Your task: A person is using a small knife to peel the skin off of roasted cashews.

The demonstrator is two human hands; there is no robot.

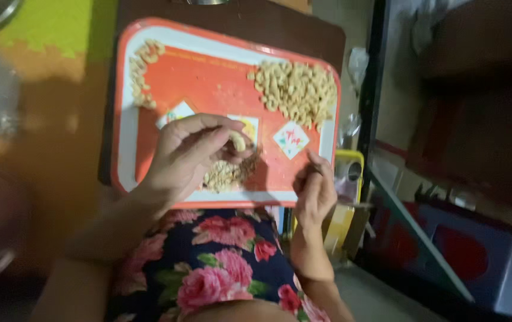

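Seen from above, a person in a dark floral garment (220, 274) sits at an orange tray (208, 83) with a white inner border, which rests on a dark brown desk (268, 27). The left hand (187, 152) hovers over the tray's near edge, its grip pinching a single pale cashew (239, 141) between thumb and fingertips. Directly beneath lies a small pile of brownish skins and bits (227, 174). The right hand (314, 188) is raised just off the tray's near right corner, fingers curled loosely inward (whether they pinch anything is unclear in the blur). A large heap of peeled cashews (297, 89) fills the far right corner; a smaller row of cashews (141, 74) lines the far left edge.
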